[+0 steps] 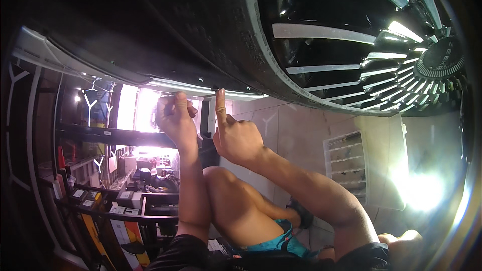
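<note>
My left hand (176, 118) is raised just below the pale lower edge (170, 85) of a dark car panel. Its fingers are curled and the thumb presses against them; whatever they may hold is too small to make out. Beside it, my right hand (237, 138) points its index finger straight up. That fingertip meets the rim of the black wheel-arch liner (165, 55), close to a small hole. The other right fingers fold toward the palm, with nothing visible in them. Small bright fastener points (201, 80) dot the liner's edge.
A car wheel (346, 70) with silver spokes and a black tyre (251, 45) fills the upper right. On the tiled floor lies a pale compartment tray (346, 163), near a glaring lamp (422, 190). Black shelving (115, 135) with boxes (128, 199) stands left. My bent knee (223, 180) is below my hands.
</note>
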Available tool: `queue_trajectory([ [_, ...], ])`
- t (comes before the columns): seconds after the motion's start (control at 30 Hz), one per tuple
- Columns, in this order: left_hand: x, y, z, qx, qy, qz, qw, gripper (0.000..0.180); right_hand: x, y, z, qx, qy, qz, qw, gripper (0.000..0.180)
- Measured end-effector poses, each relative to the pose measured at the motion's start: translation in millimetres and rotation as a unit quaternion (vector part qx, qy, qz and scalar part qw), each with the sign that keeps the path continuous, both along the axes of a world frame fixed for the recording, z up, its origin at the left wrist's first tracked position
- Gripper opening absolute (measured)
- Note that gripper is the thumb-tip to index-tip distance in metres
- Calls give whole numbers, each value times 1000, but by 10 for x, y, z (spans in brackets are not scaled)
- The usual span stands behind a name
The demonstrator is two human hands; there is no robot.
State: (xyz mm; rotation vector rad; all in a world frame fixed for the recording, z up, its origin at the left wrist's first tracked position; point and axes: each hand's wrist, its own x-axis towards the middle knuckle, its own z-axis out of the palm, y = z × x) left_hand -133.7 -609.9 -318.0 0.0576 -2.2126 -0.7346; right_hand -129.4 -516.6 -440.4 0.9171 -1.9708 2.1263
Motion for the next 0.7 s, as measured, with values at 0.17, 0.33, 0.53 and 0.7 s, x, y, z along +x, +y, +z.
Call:
queue_trajectory([
  [0.17,27,81,-11,29,-16,35,999,28,-31,19,66,48,6,29,998,97],
  [0.33,55,211,-69,26,-40,61,997,26,-31,59,102,39,-5,24,999,98],
  [0.53,178,292,-135,50,-90,-44,994,26,22,261,116,-98,-121,-15,988,70],
  [0.7,259,263,-148,294,-191,-99,931,20,-83,368,20,-313,-231,-22,921,30],
])
